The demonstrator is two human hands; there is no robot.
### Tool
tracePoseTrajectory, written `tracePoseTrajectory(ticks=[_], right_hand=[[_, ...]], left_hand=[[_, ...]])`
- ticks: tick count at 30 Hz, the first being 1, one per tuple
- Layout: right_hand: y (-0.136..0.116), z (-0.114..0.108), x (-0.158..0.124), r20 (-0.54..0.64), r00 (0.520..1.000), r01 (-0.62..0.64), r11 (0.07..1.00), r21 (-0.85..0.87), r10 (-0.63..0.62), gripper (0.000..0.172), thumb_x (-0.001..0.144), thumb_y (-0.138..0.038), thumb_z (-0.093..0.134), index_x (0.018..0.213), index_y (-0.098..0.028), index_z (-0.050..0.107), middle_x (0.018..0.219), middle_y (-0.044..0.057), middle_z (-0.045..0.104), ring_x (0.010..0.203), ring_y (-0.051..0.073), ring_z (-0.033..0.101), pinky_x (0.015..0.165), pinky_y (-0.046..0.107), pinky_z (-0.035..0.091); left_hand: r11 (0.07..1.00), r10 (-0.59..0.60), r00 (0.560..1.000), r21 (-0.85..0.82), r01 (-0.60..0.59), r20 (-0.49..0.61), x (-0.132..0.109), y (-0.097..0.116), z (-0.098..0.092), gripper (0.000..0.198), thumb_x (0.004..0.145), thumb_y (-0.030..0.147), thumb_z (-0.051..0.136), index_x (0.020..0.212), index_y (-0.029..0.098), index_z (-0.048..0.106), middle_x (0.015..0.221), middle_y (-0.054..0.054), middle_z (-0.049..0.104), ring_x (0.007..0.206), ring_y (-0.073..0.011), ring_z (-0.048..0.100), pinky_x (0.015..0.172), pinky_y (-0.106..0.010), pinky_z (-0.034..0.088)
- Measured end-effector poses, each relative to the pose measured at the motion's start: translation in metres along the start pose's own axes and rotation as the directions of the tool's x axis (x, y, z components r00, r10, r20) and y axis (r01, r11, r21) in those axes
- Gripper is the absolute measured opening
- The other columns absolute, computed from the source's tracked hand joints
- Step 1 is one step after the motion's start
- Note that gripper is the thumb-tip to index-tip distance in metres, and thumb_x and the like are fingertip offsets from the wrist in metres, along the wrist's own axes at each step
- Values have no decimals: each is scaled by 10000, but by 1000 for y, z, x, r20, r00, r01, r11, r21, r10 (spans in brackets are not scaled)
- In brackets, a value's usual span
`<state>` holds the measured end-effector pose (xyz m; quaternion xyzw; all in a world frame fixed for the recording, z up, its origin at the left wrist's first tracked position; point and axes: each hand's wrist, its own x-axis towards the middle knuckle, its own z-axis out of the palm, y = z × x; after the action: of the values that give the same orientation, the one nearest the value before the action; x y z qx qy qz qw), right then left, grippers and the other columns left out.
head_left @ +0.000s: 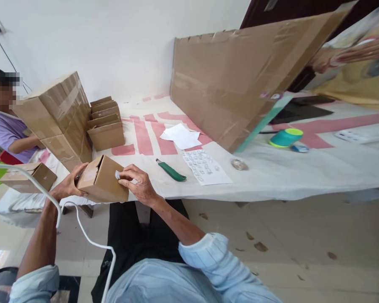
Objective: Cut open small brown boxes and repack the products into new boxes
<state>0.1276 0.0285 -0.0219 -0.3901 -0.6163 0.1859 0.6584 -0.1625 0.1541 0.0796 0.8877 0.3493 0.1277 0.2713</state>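
Observation:
A small brown cardboard box [105, 185] is at the front edge of the table, its top flaps folded closed with a narrow gap along the seam. My left hand [70, 185] grips the box's left end, thumb above and fingers partly hidden around it. Against the right-hand face, my right hand [140, 184] pinches a small whitish sticker [117, 174]; the fingertips are at the cardboard. Right of that hand lies a green utility knife [171, 170]. Beyond the knife rests a white sheet [205, 167] bearing rows of small round marks.
Open-topped small boxes [105, 134] stand in a row behind, beside a tall taped carton [61, 109]. Another small box [28, 179] sits left. A large cardboard panel [227, 84], white papers [181, 135], a tape roll [239, 164] and a teal cup [284, 138] are rightward. People are at both sides.

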Motion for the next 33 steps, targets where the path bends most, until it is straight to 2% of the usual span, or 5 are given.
tracePoseTrajectory(ticks=[10, 18, 23, 29, 33], right_hand=[[3, -7, 8, 7, 989, 150, 981, -120, -150, 202, 1045, -367, 664, 954, -247, 798, 932, 63, 714, 844, 188, 685, 805, 355, 615], [-1, -7, 5, 77, 969, 246, 915, -320, -234, 285, 1108, -320, 544, 934, -261, 763, 932, 75, 718, 873, 195, 684, 815, 336, 598], [2, -5, 6, 85, 953, 302, 875, -379, -292, 298, 1124, -272, 488, 916, -250, 700, 914, 77, 706, 878, 193, 687, 795, 323, 588], [4, -5, 9, 82, 938, 343, 865, -367, -337, 249, 1120, -216, 485, 925, -233, 639, 905, 66, 676, 861, 179, 668, 788, 302, 563], [3, -8, 9, 74, 943, 330, 883, -334, -325, 214, 1113, -213, 497, 946, -239, 628, 913, 61, 674, 858, 179, 668, 784, 307, 565]], left_hand=[[997, 26, 997, -75, -21, 70, 15, -5, -1, 1195, 555, 545, 938, 1600, 196, 473, 1609, -183, 508, 1501, -428, 498, 1281, -582, 378], [998, 23, 997, -63, -19, 73, 15, -8, -2, 1207, 554, 553, 945, 1604, 186, 475, 1550, -176, 569, 1452, -423, 548, 1242, -563, 444], [995, 34, 995, -99, -24, 95, 16, -14, -2, 1211, 576, 551, 948, 1620, 201, 443, 1571, -169, 532, 1478, -426, 511, 1276, -578, 390], [987, 62, 990, -155, -41, 130, 17, -21, 0, 1250, 583, 537, 965, 1635, 183, 391, 1611, -175, 459, 1514, -433, 444, 1309, -599, 313], [985, 63, 989, -170, -40, 131, 18, -21, 0, 1229, 579, 511, 970, 1624, 186, 410, 1589, -172, 481, 1496, -434, 462, 1301, -603, 326]])
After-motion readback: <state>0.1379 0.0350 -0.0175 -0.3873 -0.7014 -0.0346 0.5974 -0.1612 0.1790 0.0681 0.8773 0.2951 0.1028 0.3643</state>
